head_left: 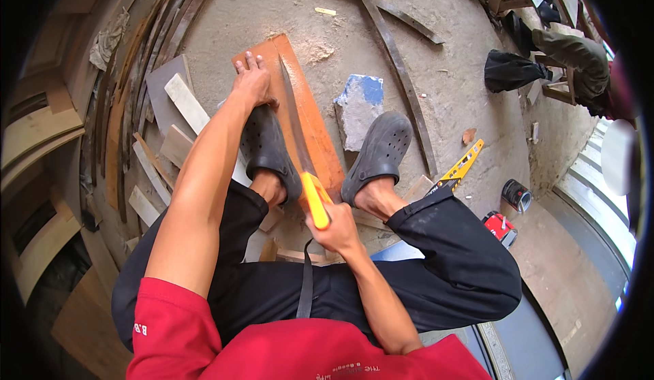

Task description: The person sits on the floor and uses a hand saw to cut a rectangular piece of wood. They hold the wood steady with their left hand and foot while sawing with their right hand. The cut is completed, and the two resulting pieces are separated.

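Observation:
An orange-brown wooden board point(314, 124) slants away from me between my feet. My left hand point(252, 84) presses on its far left part, fingers stretched out and lying flat. My right hand point(335, 227) is wrapped round the yellow handle point(315, 199) of a handsaw. The saw's dark blade point(293, 111) runs lengthwise along the board, its tip pointing away from me. How deep the blade sits in the wood, I cannot tell. My left grey clog point(267, 141) rests against or on the board's left side; the right clog point(381, 150) stands beside its near right edge.
A concrete block with blue paint point(359, 111) lies right of the board. Dark wooden strips point(402, 73) cross the floor beyond. A second yellow-handled saw point(463, 164), a can point(516, 195) and a red tool point(499, 227) lie right. Wood offcuts point(186, 104) crowd the left; another person point(579, 56) sits far right.

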The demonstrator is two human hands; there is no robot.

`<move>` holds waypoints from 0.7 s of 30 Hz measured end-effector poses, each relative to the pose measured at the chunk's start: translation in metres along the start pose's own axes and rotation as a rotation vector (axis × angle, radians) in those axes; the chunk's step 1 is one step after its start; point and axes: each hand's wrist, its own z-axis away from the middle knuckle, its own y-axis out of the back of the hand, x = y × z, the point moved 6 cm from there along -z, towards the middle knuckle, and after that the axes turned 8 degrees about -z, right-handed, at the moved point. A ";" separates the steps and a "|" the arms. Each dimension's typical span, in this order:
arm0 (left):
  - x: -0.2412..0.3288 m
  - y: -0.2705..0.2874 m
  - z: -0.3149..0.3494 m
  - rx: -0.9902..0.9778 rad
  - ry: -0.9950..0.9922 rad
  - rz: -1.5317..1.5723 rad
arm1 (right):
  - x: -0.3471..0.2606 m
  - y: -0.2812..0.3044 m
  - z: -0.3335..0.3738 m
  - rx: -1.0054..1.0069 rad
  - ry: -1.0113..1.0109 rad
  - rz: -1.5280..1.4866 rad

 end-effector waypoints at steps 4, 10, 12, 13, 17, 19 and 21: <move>-0.001 -0.006 0.000 0.075 -0.011 0.020 | 0.013 -0.026 0.007 0.066 0.051 0.062; -0.003 0.003 0.001 0.075 0.009 0.009 | -0.009 0.035 0.000 0.156 -0.044 -0.064; -0.004 0.000 0.006 0.078 0.027 0.013 | -0.017 0.042 0.001 0.190 -0.052 -0.083; -0.003 0.003 0.009 0.085 0.035 0.023 | -0.019 0.043 0.002 0.192 -0.040 -0.082; 0.001 0.002 0.019 0.013 0.134 0.042 | -0.031 0.035 -0.002 0.193 -0.020 -0.071; 0.004 -0.004 0.022 -0.014 0.156 0.065 | -0.037 0.033 -0.008 0.183 -0.061 -0.040; 0.007 -0.013 0.029 -0.012 0.152 0.107 | -0.047 0.029 -0.010 0.173 -0.078 -0.023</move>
